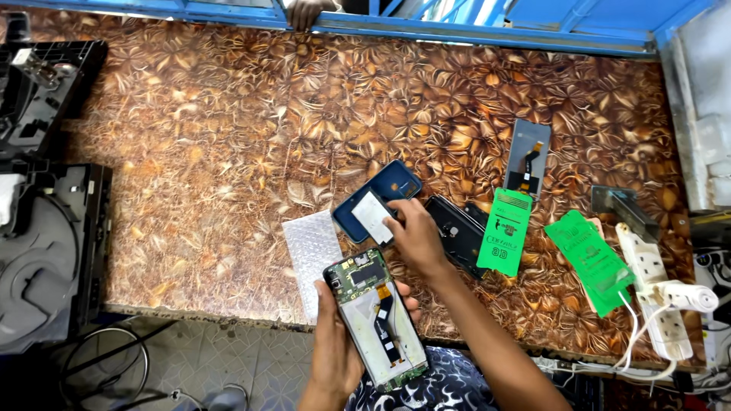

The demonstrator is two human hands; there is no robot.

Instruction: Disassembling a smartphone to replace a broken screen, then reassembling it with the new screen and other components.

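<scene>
Holding an opened phone [377,316], the left hand [335,342] is wrapping its fingers around it. Just above the phone, the right hand [415,236] is pinching a small white card [373,215] over a blue back cover [378,199].

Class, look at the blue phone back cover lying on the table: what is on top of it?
On the blue back cover lies a white rectangular piece, which the right hand touches at its lower corner. Whatever lies under that piece is covered.
</scene>
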